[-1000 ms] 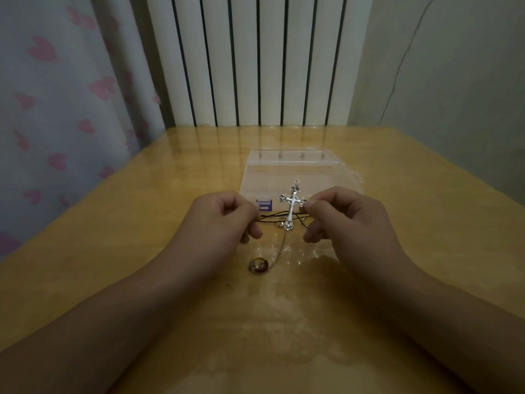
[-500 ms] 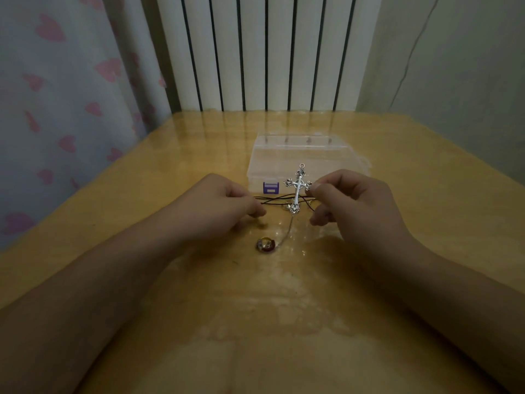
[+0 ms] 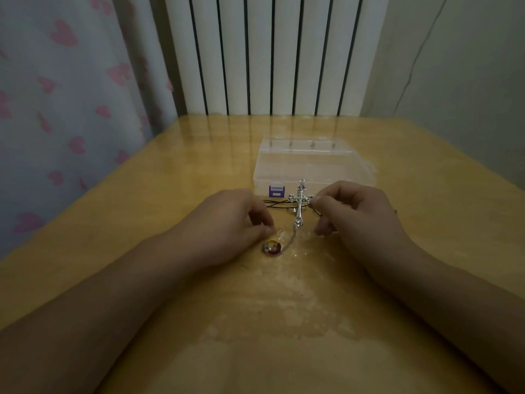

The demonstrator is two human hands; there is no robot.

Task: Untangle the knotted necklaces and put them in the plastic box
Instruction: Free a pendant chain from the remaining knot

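Your right hand (image 3: 360, 214) sits over the near right of the desk (image 3: 142, 223), its grip pinched shut on the thin black cord (image 3: 277, 203) right beside the silver cross pendant (image 3: 300, 204) — the cross stands nearly upright against your fingertips (image 3: 318, 201), its loop end up and its foot down. Your left hand (image 3: 227, 223) rests lower, knuckles up, with thumb and forefinger drawn together just above the round red-and-gold pendant (image 3: 272, 247); whether that grip holds a strand is not clear. The black cord runs between your 2 hands in a few loose lines, just in front of the box. A fine pale chain (image 3: 288, 242) trails from under the cross down to the round pendant, which lies flat on the desk. The clear plastic box (image 3: 312, 163) stands just behind your hands — lid closed, purple latch (image 3: 276, 191) facing you — and no necklace is inside it. A pink-heart curtain (image 3: 65, 103) hangs to the left, and a white ribbed radiator (image 3: 272, 52) stands behind the desk.
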